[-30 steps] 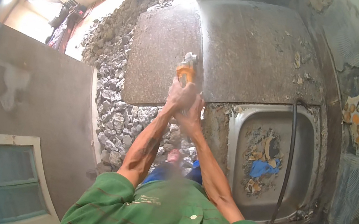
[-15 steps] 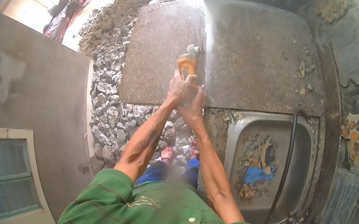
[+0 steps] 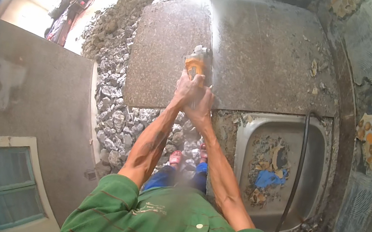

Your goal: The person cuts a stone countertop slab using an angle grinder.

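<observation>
Gripping grinder [image 3: 194,67] at slab [image 3: 274,57], far left of sink [image 3: 311,181].
Holding grinder body in left hand [image 3: 185,87], fingers closed around it; cannot tell finger grip of right hand [image 3: 201,107], placed just nearer and to the right. Note blue scrap [image 3: 269,179] among loose debris [image 3: 264,152] on bottom of sink, with black hose [image 3: 300,160] running across it from far to near.

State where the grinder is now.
In the head view, the grinder is above centre, over the slab, gripped by the left hand, up and left of the sink.
</observation>
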Available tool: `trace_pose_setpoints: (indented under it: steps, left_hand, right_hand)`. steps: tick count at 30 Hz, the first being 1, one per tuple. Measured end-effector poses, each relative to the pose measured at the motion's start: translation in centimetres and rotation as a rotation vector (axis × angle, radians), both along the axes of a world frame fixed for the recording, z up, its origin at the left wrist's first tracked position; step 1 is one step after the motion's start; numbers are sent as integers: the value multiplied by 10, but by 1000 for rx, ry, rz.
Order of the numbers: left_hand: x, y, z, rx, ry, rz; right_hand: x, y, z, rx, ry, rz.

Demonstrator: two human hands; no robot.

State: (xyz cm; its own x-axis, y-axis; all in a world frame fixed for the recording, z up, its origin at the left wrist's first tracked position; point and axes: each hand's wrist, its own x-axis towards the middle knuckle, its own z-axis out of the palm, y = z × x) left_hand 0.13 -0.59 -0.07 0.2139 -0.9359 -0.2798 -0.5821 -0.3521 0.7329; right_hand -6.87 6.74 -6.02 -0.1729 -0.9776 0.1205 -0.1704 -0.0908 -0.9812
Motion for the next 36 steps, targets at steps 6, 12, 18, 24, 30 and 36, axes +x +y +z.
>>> trace_pose_setpoints:
  steps: [6, 12, 18, 24, 30, 36]
  left_hand:
    - [0, 0, -5, -21, -17, -6]
    - [-2, 8, 2, -13, -34, -31]
    - [-3, 17, 9, 28, 22, 0]
    - [-3, 21, 9, 25, 23, 16]
    - [-3, 19, 7, 26, 35, 20]
    - [-3, 17, 5, 43, 6, 15]
  right_hand:
    - [-2, 1, 4, 43, 2, 11]
    - [1, 6, 1, 42, -19, 19]
    - [3, 15, -2, 51, -16, 24]
    - [1, 19, 1, 17, -7, 24]
    - [-1, 20, 6, 51, -29, 42]
    - [-1, 19, 7, 53, -3, 36]
